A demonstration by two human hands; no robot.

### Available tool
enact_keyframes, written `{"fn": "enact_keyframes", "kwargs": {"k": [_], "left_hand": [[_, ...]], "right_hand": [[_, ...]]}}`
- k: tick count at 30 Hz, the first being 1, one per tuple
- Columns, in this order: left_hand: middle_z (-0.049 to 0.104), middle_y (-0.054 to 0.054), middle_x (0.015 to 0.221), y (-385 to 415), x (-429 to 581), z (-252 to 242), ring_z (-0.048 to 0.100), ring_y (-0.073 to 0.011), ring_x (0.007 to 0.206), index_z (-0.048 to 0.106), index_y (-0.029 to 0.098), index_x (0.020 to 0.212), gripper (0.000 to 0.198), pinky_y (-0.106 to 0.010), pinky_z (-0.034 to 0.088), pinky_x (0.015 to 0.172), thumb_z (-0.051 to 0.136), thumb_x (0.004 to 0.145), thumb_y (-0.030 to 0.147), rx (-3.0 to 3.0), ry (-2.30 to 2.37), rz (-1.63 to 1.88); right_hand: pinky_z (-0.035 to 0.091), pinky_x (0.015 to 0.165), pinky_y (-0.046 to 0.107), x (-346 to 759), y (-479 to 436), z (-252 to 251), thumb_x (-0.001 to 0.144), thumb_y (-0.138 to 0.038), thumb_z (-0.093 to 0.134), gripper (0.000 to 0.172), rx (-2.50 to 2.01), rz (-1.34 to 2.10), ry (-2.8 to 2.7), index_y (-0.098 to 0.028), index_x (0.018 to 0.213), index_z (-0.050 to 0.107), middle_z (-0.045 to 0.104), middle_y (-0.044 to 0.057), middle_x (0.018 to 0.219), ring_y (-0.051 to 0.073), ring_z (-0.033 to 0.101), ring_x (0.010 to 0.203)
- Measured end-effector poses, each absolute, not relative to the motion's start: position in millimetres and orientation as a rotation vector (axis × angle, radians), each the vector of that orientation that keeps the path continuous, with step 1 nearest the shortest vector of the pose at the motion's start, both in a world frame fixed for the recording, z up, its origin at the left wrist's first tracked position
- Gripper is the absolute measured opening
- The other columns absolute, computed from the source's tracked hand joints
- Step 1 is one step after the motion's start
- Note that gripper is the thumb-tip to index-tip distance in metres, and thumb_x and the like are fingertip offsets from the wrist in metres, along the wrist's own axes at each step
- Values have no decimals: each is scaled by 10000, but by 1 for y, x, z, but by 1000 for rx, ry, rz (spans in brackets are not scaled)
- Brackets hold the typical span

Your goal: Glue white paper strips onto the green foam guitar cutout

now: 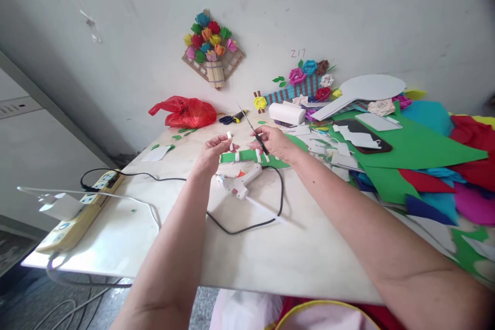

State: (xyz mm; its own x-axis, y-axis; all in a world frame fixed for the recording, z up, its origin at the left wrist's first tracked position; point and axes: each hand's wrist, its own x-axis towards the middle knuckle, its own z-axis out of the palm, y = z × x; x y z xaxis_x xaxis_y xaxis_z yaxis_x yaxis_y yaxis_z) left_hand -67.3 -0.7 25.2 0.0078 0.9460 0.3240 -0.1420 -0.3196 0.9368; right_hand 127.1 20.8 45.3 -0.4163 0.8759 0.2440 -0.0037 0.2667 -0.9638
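Note:
My left hand pinches a small white piece upright between thumb and fingers. A dark-handled tool with a long thin blade, its tip pointing up and left, is held in my right hand. Just beneath both hands lies a green strip with small white pieces across it. Nearer to me rests a white glue gun on the table, a glue stick protruding from its back and a black cord looping around it.
Beyond my hands are a red plastic bag and yellow-black pliers. A power strip runs along the left edge. Green sheets, white scraps and coloured paper crowd the right. Paper flowers hang on the wall.

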Motion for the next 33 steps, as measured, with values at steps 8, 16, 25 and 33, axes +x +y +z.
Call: {"fn": "enact_keyframes", "kwargs": {"k": [8, 16, 25, 33], "left_hand": [[688, -41, 732, -2, -56, 25, 626, -159, 796, 607, 156, 686, 201, -240, 368, 688, 726, 630, 308, 1255, 897, 1570], [684, -30, 865, 1, -48, 19, 597, -121, 759, 627, 163, 714, 217, -250, 395, 730, 744, 597, 304, 1205, 839, 1519], [562, 43, 605, 0, -46, 20, 488, -57, 553, 603, 162, 648, 192, -207, 369, 611, 751, 576, 262, 1217, 821, 1565], [585, 26, 602, -1, -49, 21, 525, -81, 576, 607, 160, 669, 164, -224, 392, 636, 729, 605, 248, 1313, 808, 1555]], "right_hand": [[340, 377, 153, 107, 10, 42, 529, -263, 786, 448, -832, 1368, -1503, -160, 885, 533, 534, -70, 534, 83, 546, 459], [404, 404, 169, 100, 7, 41, 514, -225, 784, 425, -808, 1388, -1389, -167, 839, 517, 552, -71, 545, 78, 541, 455], [417, 419, 185, 101, 8, 40, 497, -241, 784, 458, -797, 1368, -1410, -168, 857, 511, 537, -78, 521, 85, 538, 433], [419, 434, 194, 106, 10, 43, 474, -257, 787, 495, -765, 1331, -1420, -166, 869, 504, 553, -70, 537, 81, 524, 442]]}}
